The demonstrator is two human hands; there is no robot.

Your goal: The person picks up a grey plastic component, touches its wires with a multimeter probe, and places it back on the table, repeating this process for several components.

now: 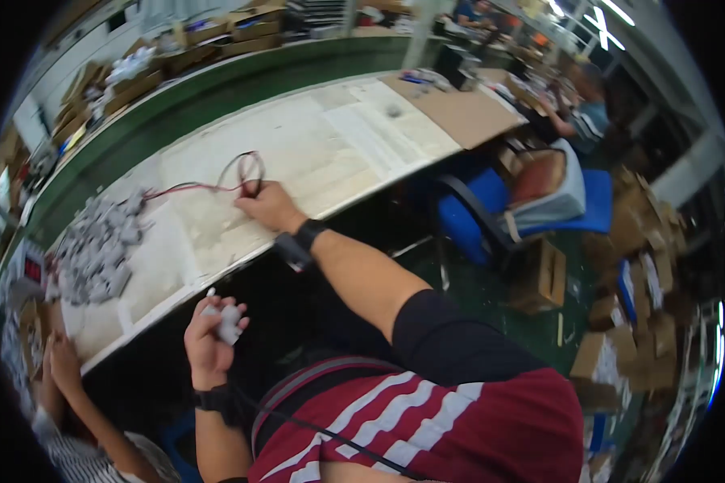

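Observation:
My right hand [274, 207] is closed over the white tabletop, pinching a red and black wire [193, 186]. The wire runs left to the edge of a heap of small grey plastic parts [101, 245], and a loop of it stands up beyond my fingers. Lower down, in front of the table's near edge, my left hand [207, 338] curls palm up around some light grey plastic pieces [229, 324]. A small white tip pokes out above its fingers. How many pieces lie in the palm I cannot tell.
Another person's hands [62, 358] are at the table's left end, near a device with a red display [32, 270]. A brown board [451, 105] covers the table's far right. Blue chairs [475, 213] and cardboard boxes [540, 278] stand to the right. Another person [590, 113] sits beyond.

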